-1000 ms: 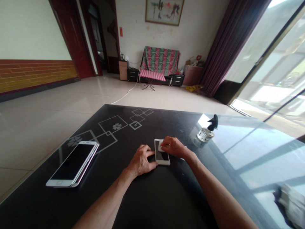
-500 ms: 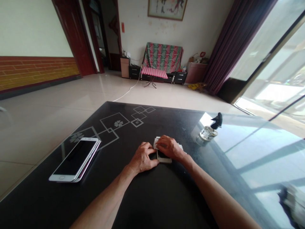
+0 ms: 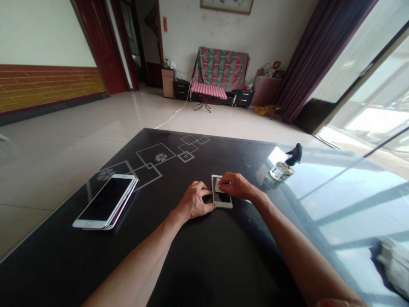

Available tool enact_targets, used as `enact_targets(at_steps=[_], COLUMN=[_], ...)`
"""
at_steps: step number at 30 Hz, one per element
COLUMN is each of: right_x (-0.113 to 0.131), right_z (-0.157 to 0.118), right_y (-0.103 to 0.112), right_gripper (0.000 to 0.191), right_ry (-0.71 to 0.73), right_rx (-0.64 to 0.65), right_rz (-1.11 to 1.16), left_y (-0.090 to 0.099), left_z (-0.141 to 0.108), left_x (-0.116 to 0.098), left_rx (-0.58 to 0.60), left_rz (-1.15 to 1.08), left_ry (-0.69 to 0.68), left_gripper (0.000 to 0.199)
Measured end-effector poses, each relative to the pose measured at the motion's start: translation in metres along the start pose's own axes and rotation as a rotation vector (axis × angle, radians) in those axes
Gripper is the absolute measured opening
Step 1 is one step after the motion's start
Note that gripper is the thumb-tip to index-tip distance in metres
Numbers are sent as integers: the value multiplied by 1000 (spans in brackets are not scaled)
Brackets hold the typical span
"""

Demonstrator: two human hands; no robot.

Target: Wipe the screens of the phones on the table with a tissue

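A smartphone with a white frame and dark screen (image 3: 223, 198) lies face up on the black table. My left hand (image 3: 194, 201) rests at its left side, fingers curled, with thumb and fingertips holding the edge and lower corner. Over the upper part of the screen is my right hand (image 3: 234, 184), its fingers closed on a small white wiping cloth (image 3: 217, 186) pressed against the glass. Part of the cloth and screen is hidden under the right hand.
Several stacked smartphones (image 3: 107, 202) lie to the left. A clear spray bottle with a black trigger (image 3: 284, 168) stands at the right. A crumpled grey and black item (image 3: 391, 264) is at the right edge. The glossy black table (image 3: 198, 264) has a square pattern.
My right hand has shifted slightly up and right on the smartphone, uncovering more of its screen. The left hand stays at the edge. The whole view has tilted a little.
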State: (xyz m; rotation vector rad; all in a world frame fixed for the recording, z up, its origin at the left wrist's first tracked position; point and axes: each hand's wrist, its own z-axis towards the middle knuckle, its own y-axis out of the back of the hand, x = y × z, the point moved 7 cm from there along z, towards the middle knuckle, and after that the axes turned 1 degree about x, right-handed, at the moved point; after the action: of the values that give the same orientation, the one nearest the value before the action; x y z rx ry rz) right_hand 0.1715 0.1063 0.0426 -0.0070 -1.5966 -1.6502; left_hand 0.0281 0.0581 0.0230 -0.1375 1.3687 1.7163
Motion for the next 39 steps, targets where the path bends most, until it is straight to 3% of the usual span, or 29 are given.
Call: enact_targets(at_steps=[6,15,22,31,39], right_x=[9,15,13,32,15], right_z=[0,-40,-49,-43,-55], right_y=[-9,-5,-13,-15,-1], right_gripper=[12,12,19,17,15], right_ry=[15,81,109,196,144], right_rx=[-100,-179,-358,-303,-313], right_rz=[-65,-108,-153,-134,-199], left_y=[-1,-2,-4,-3,-2], left_z=[1,1,3,3,3], left_x=[3,3,6,6,4], left_rx=[0,-8,-49,-33,-23], left_rz=[11,45,85,101,108], left_ry=[-15,-42,-66,-64,-80], left_gripper=[30,30,32,28,32])
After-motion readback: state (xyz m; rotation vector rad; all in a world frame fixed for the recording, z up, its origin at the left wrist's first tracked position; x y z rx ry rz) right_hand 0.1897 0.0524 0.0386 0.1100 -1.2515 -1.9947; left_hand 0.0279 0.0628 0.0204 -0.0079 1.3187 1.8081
